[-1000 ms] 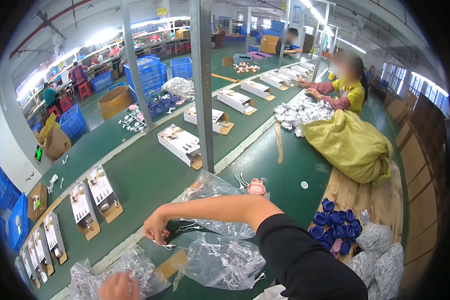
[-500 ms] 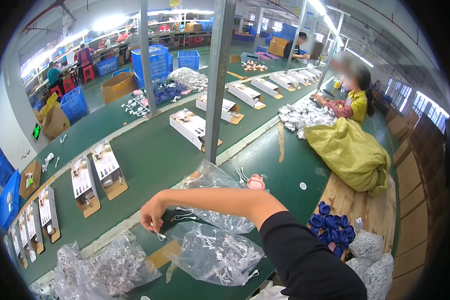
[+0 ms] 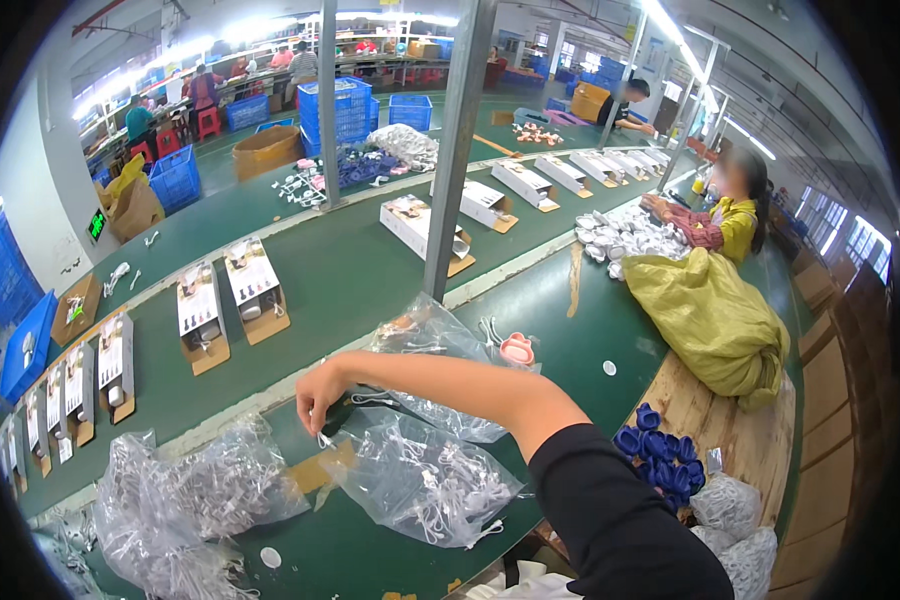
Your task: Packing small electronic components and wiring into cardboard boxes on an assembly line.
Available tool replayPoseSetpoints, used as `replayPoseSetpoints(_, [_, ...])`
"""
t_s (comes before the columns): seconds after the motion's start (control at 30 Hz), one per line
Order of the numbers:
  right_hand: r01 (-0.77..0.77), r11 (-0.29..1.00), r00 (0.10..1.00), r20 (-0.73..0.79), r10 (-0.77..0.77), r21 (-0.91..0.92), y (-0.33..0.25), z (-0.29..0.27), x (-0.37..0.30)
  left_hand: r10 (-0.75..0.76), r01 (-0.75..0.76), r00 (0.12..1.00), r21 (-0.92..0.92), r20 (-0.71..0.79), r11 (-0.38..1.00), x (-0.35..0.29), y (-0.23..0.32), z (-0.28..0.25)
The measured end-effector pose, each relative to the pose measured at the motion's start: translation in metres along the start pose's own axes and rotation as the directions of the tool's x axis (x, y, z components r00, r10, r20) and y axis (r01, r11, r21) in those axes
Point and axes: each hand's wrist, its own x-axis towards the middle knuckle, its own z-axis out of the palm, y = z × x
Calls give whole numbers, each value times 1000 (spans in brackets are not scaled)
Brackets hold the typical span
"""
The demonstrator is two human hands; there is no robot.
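My right hand reaches across from the lower right, its bare forearm coming out of a black sleeve. The fingers are pinched together and point down, with a small white cable at their tips. Just below and beside it lies a clear plastic bag full of short white cables. Another clear bag of white cables rests to the left of the hand. Partly behind my forearm is a third clear bag, with dark and white cords near it. My left hand is out of view.
Open white printed boxes stand in rows on the green conveyor. A metal post rises beyond my arm. Right lie a pink cup-like part, blue parts and a yellow-green sack; a co-worker handles white parts.
My right hand has risen slightly and shifted a little to the right, with the white cable still at its fingertips. The whole view has swung, and the boxes appear farther right and higher.
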Motion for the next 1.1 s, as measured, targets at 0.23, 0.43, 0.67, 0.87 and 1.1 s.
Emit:
replayPoseSetpoints(0.23, [-90, 981, 947, -289, 137, 170, -15, -6, -11, 122, -157, 975, -186, -186, 970, -10, 15, 38])
replayPoseSetpoints(0.43, [356, 929, 711, -617, -337, -98, -145, 38, -53, -59, -66, 976, -546, -209, 835, -4, 6, 43])
replayPoseSetpoints(0.67, [505, 684, 565, -397, -723, -526, -187, 157, -78, -127, -42, 988, -950, -85, 308, 18, 21, 56])
replayPoseSetpoints(0.87, [352, 495, 557, -247, -793, -795, -190, 187, -107, -19, 191, 977, -828, 214, 528, 18, 24, 64])
replayPoseSetpoints(1.1, [423, 613, 721, -162, -674, -667, -195, 193, -122, 111, 252, 904, -723, 413, 644, 22, 10, 65])
